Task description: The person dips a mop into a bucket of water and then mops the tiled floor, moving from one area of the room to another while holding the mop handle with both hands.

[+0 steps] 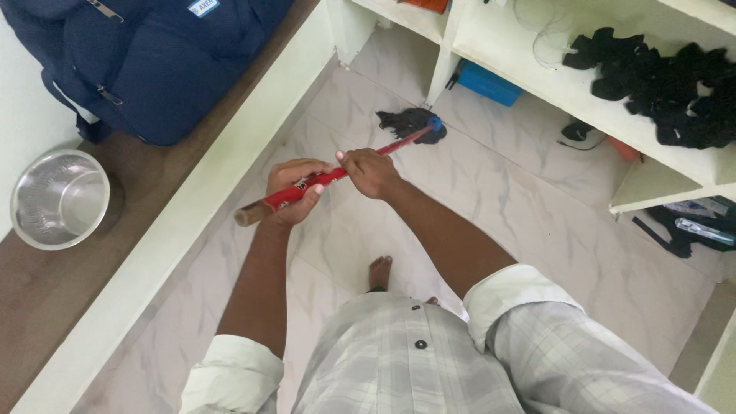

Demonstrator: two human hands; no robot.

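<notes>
Red mop handle (322, 180) gripped tight by 2 hands, left (295, 192) & right (372, 172); 1 steel bowl (57, 199) nearby.

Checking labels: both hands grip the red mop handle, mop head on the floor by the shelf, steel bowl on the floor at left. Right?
Nearly. In the head view, the steel bowl sits on the brown counter, not the floor. Both the left hand and right hand do grip the mop handle, with the mop head by the shelf.

One head-worn camera looks steeply down, close over the arms, toward the tiled floor (537, 222).
</notes>
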